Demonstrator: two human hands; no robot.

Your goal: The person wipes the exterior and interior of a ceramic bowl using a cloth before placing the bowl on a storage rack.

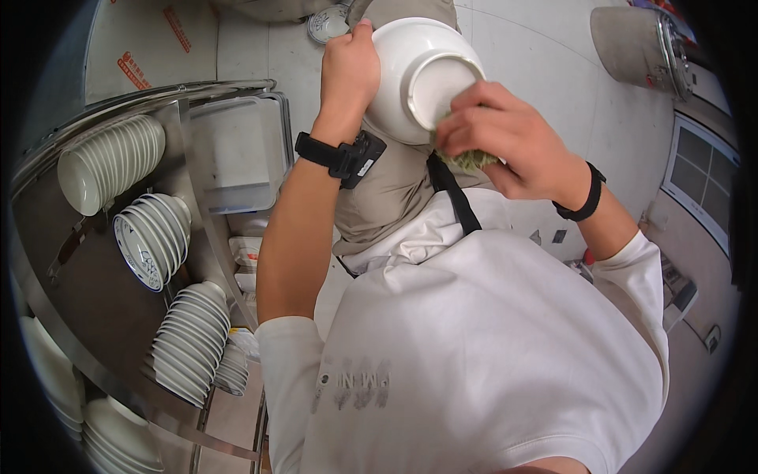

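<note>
A large white bowl (385,62) is tilted with its outer side and foot ring facing me, above my lap. My left hand (350,74) grips its rim at the left, thumb at the top. A green, fibrous scouring pad (471,160) is in my right hand (512,139). The fingers press the pad against the bowl's underside near the foot ring and look blurred. The bowl's inside is hidden from me.
To the left stands a steel rack (207,172) with stacked white plates (112,163), patterned bowls (155,237) and more white bowls (192,338). Translucent plastic bins (240,154) sit beside it. A patterned bowl (327,25) and a steel pot (633,53) are farther ahead.
</note>
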